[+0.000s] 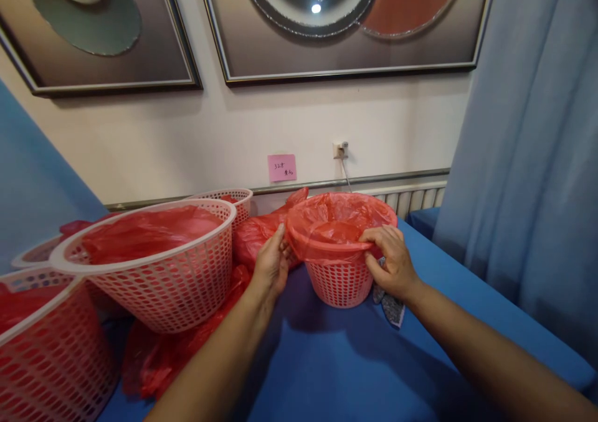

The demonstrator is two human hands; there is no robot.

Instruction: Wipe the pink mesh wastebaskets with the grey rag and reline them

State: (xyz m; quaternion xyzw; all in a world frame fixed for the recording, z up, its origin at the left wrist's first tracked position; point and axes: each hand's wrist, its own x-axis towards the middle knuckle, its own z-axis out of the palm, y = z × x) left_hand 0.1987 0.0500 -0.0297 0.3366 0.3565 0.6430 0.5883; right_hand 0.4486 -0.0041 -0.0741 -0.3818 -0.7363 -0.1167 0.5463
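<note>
A small pink perforated plastic basket [340, 283] stands upright on the blue table. Its mouth is lined with a red plastic bag [327, 213], whose edge is folded down over the rim. My right hand [391, 257] grips the rim on the right, fingers over the top and thumb below, with the bag's edge under them. On the left of the basket, my left hand [273, 260] is held with thumb up and fingers apart, close to the bag's folded edge; whether it touches is unclear. Grey knitted gloves [392, 309] lie partly hidden behind the basket's right side.
To the left stand several larger baskets, including a big pale pink basket [196, 285] lined with red plastic. More red bags [255, 235] lie around them. Behind are a wall socket [340, 150], a pink note [282, 167] and a radiator [423, 199]. A blue curtain [527, 129] hangs at right.
</note>
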